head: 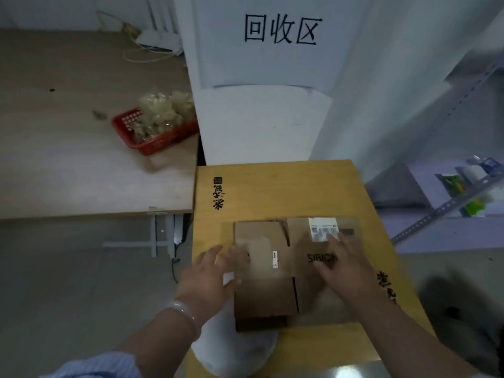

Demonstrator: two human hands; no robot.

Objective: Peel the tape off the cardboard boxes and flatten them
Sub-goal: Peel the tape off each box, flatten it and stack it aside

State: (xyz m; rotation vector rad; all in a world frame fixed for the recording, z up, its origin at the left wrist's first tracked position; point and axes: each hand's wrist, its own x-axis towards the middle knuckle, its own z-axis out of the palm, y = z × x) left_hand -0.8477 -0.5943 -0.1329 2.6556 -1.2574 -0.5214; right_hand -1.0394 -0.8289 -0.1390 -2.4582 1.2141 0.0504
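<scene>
A flattened brown cardboard box (266, 293) printed "SIRION", with a white shipping label (321, 227), lies on top of a large yellow cardboard sheet (272, 192). My left hand (210, 276) rests flat with spread fingers on the box's left edge. My right hand (346, 268) lies flat on its right half, fingertips at the label. Neither hand grips anything. The image is motion-blurred.
A wooden table (68, 159) at the left carries a red basket (161, 143) of crumpled clear tape. A white pillar with a paper sign (281, 31) stands behind the yellow sheet. A metal shelf rack (450, 203) is at the right. A white round object (234, 350) sits below the box.
</scene>
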